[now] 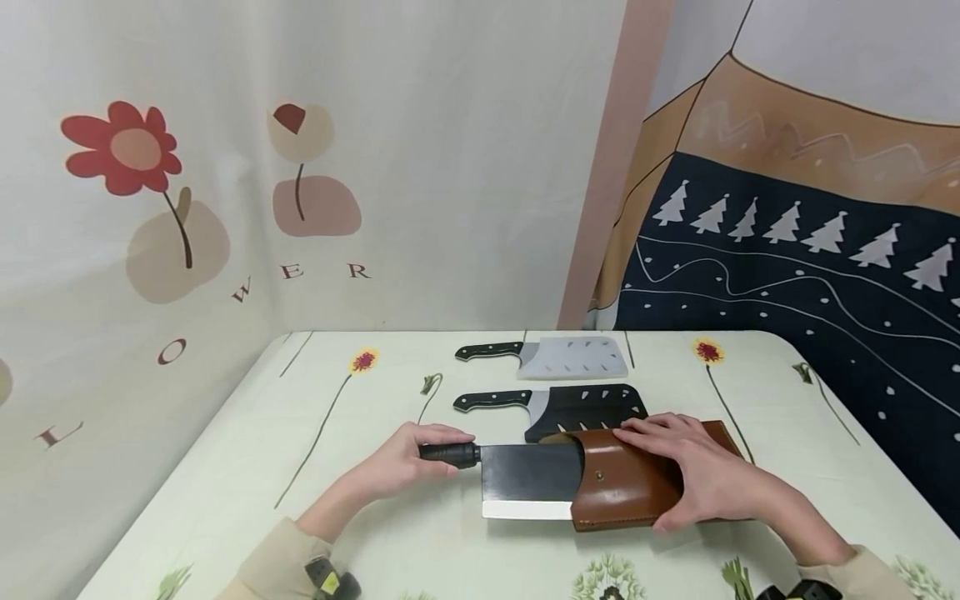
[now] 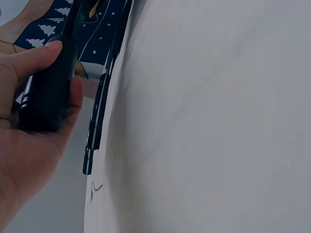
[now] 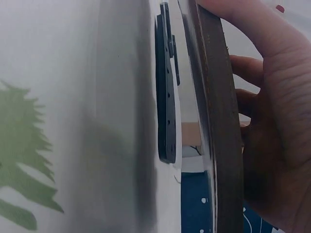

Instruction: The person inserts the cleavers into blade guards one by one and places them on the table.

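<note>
A cleaver [image 1: 528,482] with a wide dark blade and bright cutting edge lies sideways in the head view, its blade partly inside a brown leather sheath [image 1: 618,483]. My left hand [image 1: 401,467] grips the cleaver's black handle [image 2: 51,94], thumb on one side and fingers curled round the other. My right hand [image 1: 712,475] holds the sheath across its far half, with the thumb at the near edge and fingers over the top. Seen edge-on in the right wrist view, the sheath [image 3: 226,126] stands off the table. The blade's tip end is hidden in the leather.
Behind the sheath lies a black-bladed cleaver [image 1: 588,408], partly overlapped by the leather. Farther back is a cleaver with a whitish blade [image 1: 577,358]. Both rest on a flower-printed tablecloth [image 1: 390,542]. Printed curtains [image 1: 450,167] hang behind the table.
</note>
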{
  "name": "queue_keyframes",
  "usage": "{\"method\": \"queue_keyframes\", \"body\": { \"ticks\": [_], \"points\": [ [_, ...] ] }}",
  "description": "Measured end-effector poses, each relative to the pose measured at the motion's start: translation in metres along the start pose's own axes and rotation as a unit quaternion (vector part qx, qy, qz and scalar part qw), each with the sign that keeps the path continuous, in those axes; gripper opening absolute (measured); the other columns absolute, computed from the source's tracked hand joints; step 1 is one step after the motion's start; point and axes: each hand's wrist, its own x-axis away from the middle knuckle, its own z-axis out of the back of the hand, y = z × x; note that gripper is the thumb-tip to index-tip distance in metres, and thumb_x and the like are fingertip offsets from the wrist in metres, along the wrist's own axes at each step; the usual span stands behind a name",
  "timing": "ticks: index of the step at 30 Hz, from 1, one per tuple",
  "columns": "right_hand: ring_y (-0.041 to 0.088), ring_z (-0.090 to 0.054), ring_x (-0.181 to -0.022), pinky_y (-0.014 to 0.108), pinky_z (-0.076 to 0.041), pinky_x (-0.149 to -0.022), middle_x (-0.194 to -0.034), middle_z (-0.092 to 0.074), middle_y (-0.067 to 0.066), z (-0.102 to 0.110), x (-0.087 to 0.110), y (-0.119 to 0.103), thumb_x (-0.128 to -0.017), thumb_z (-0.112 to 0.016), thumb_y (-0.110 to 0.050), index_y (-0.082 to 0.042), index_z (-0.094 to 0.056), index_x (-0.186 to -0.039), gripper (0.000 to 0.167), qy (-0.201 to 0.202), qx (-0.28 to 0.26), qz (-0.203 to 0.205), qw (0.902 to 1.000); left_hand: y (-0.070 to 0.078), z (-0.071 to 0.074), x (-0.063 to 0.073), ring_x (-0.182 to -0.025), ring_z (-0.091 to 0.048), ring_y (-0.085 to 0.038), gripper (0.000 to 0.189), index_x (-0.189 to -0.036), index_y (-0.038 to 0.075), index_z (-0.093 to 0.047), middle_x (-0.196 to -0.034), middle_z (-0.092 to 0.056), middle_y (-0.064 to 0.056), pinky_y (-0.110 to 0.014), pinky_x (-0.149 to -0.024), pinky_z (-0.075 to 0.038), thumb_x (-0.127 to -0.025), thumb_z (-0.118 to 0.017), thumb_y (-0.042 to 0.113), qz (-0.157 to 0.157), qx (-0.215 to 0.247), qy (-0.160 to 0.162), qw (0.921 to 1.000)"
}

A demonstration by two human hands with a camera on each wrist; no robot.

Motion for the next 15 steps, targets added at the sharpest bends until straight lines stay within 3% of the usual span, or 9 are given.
{"method": "queue_keyframes", "body": {
  "ticks": [15],
  "points": [
    [0.036,-0.042,-0.130,0.070,-0.034,-0.096,-0.149,-0.053,0.011,-0.009,-0.001,-0.004,-0.059,-0.093,-0.056,-0.025,-0.056,-0.149,0.102,0.017,0.004,0.030,0.9994,0.007,-0.021,-0.003,-0.122,-0.060,-0.030,0.043,-0.128,-0.005,-0.069,-0.126,-0.069,-0.017,-0.025,-0.102,-0.044,-0.086,-0.077,0.002,0.011,0.015,0.011,0.9998]
  ]
}}
